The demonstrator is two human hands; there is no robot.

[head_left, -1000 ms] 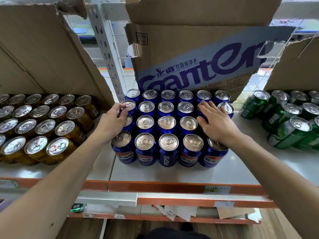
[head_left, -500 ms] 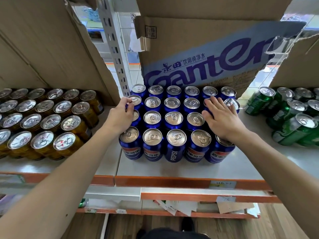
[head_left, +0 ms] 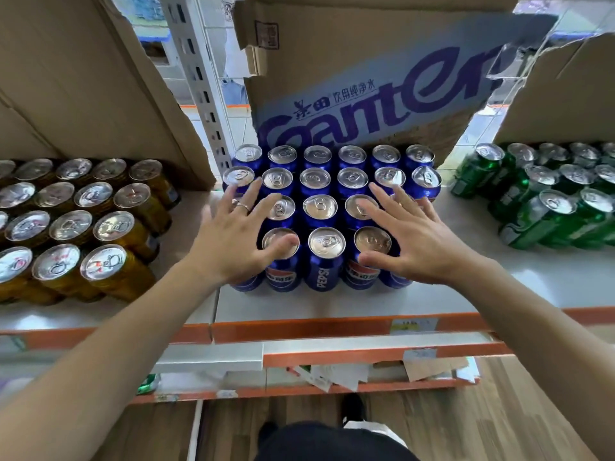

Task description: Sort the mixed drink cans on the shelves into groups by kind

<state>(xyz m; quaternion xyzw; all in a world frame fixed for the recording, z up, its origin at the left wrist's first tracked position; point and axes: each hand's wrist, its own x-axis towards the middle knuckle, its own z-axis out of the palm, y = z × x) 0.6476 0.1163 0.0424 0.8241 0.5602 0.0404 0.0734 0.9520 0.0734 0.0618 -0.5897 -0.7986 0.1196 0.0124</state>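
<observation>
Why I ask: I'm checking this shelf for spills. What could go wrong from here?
1. The left hand and right hand are spread over the blue cans with no grip, so a push might tip a front can toward the shelf edge.
2. The box overhangs the back row; cans shoved back could jam under it.

Blue cans (head_left: 326, 242) stand in four rows on the shelf (head_left: 332, 304): six, six, then two front rows partly under the left hand (head_left: 229, 241) and right hand (head_left: 419, 241), roughly twenty-two in all. At least fifteen gold cans (head_left: 103, 262) run off the shelf's left edge. About ten green cans (head_left: 554, 202) run off its right edge.
</observation>
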